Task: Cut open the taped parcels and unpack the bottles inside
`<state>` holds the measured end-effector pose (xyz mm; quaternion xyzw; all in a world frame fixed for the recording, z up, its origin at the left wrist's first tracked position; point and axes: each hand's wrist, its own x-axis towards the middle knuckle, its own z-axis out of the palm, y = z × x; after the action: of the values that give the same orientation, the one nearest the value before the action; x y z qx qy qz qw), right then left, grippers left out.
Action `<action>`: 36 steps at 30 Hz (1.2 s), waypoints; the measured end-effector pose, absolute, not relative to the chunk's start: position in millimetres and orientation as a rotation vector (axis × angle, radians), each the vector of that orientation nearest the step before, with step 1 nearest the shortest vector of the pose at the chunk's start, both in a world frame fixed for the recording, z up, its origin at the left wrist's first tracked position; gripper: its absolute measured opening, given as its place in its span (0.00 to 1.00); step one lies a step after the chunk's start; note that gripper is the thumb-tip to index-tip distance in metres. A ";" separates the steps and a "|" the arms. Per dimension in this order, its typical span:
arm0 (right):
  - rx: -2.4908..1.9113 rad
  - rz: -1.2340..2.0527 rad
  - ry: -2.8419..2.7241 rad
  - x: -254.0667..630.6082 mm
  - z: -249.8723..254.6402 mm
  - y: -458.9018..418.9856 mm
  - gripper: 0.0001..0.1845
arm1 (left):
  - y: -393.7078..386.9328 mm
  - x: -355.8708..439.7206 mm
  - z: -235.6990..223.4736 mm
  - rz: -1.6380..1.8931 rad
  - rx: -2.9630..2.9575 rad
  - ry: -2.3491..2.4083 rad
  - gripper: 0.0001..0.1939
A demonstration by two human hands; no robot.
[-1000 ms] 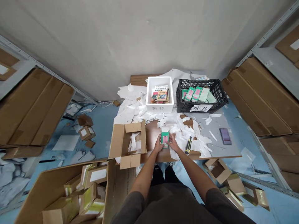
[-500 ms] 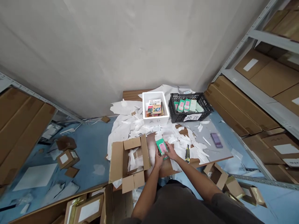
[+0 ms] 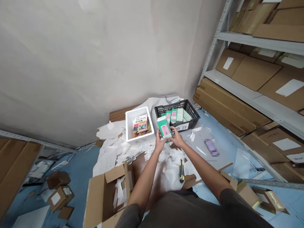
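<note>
Between my two hands is a small green and white box with a pink panel [image 3: 164,127]. My left hand [image 3: 160,142] grips its lower left side, and my right hand [image 3: 177,137] closes on its lower right side. The box is tilted, just in front of a black plastic crate [image 3: 195,122] and partly covering the crate's front left corner. Inside the crate stand several similar green boxes [image 3: 174,116]. Left of my hands is a white foam box [image 3: 129,122] holding books [image 3: 142,125].
Torn white paper [image 3: 106,158] litters the table. A yellow and black box cutter [image 3: 181,171] lies near its front edge. An open cardboard carton [image 3: 95,196] stands front left. Shelves [image 3: 239,84] loaded with cartons rise on the right. A blurred purple item [image 3: 212,147] lies right of my forearm.
Both hands have carried the green box forward from above the table's front part to the crate's front left corner. My view has turned to the right.
</note>
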<state>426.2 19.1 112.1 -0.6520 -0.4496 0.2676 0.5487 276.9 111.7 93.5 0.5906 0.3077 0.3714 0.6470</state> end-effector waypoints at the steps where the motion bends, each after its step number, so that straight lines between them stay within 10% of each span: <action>1: -1.511 0.650 -1.034 452.6 114.7 21.8 0.46 | 118.7 303.5 98.1 0.827 1.361 0.676 0.61; 15: -1.554 0.629 -0.853 747.9 117.9 40.5 0.49 | 156.2 595.0 128.1 0.654 1.531 0.847 0.50; 22: -1.419 0.747 -0.837 726.7 151.0 25.8 0.58 | 162.5 526.5 129.8 0.759 1.641 0.850 0.44; 36: -1.123 0.924 -0.812 504.5 210.4 -9.3 0.32 | 100.7 266.7 160.5 0.943 1.613 0.951 0.34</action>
<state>504.5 -9.3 210.4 -0.4987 -0.3608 0.4105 0.6728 266.7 100.7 160.5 0.6666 0.3930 0.3899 0.4992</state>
